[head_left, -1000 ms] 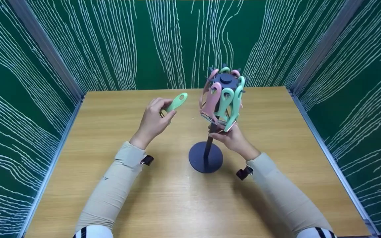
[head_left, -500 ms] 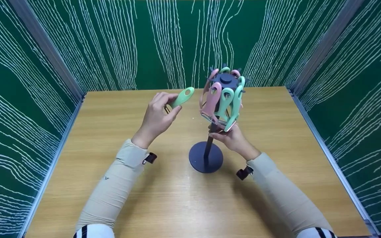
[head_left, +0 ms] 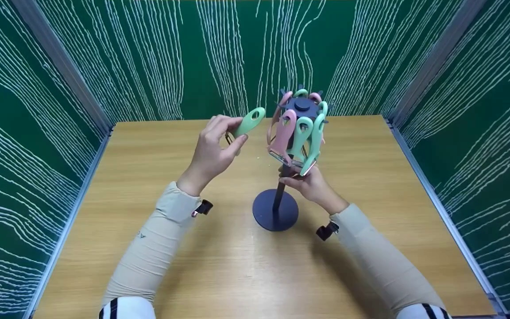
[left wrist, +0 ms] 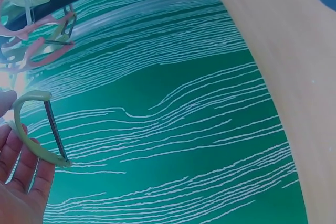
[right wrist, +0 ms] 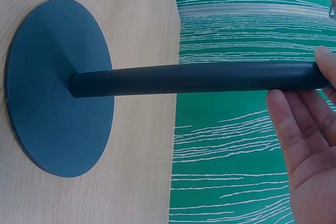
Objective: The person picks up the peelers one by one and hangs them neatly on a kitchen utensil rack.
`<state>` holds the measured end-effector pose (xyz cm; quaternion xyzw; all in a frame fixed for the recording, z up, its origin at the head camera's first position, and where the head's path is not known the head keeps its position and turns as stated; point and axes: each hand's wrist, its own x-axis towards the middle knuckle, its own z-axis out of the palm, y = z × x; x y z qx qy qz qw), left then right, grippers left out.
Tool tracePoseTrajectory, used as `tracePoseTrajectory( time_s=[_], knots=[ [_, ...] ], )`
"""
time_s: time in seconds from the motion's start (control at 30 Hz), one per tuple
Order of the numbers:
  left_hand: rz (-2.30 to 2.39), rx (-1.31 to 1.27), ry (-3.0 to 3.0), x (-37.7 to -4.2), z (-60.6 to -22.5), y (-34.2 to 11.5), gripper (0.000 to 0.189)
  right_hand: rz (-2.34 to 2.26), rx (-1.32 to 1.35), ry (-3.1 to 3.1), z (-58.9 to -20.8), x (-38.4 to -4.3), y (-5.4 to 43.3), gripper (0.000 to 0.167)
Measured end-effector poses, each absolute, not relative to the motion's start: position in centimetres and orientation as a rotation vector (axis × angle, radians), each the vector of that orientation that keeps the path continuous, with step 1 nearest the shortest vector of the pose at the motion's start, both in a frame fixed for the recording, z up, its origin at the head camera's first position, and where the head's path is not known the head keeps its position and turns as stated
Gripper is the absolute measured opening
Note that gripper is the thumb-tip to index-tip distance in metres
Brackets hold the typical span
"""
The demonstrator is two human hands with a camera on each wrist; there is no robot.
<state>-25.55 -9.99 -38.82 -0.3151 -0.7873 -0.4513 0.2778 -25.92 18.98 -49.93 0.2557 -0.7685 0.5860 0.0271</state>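
Observation:
My left hand [head_left: 215, 148] pinches a green peeler [head_left: 249, 122] between thumb and fingers, its holed handle end pointing up and right. In the left wrist view the peeler's curved head [left wrist: 23, 129] shows a metal blade across it. Just right of it rises a dark stand [head_left: 302, 105] with hooks around its top. Pink peelers [head_left: 284, 133] and green peelers [head_left: 300, 137] hang from these hooks by their holes, blades down. My right hand [head_left: 310, 184] grips the stand's post [right wrist: 210, 78] below the hanging peelers. The held peeler is apart from the stand.
The stand's round dark base [head_left: 275, 217] rests on a wooden table [head_left: 237, 266]. Green walls [head_left: 219, 57] with white wavy lines enclose the table at the back and both sides, with metal rails [head_left: 441, 204] along the edges.
My left hand has moved up and to the right with the green peeler, closer to the stand. The right hand has stayed on the post.

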Motion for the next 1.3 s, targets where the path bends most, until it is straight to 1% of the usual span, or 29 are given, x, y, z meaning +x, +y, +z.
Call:
tracePoseTrajectory(
  time_s=[0.07, 0.33, 0.6, 0.93, 1.3],
  knots=[
    [-1.218, -0.857, -2.094, -25.6, -38.6, -9.9, 0.034, 1.813, 0.776, -2.383, -49.8, -25.9, 18.9, 0.033],
    [-1.272, -0.912, -1.992, -25.6, -37.8, -9.1, 0.034, 1.799, 0.782, -2.374, -49.8, -26.0, 18.9, 0.032],
    [-1.329, -0.925, -1.966, -25.5, -37.2, -8.2, 0.036, 1.824, 0.773, -2.384, -49.8, -25.9, 19.0, 0.035],
    [-1.362, -0.943, -1.971, -25.3, -36.6, -7.2, 0.036, 1.833, 0.766, -2.377, -50.0, -26.0, 19.0, 0.034],
    [-1.401, -1.024, -1.991, -25.1, -37.3, -6.5, 0.034, 1.849, 0.716, -2.405, -50.0, -26.0, 19.1, 0.049]
  ],
)
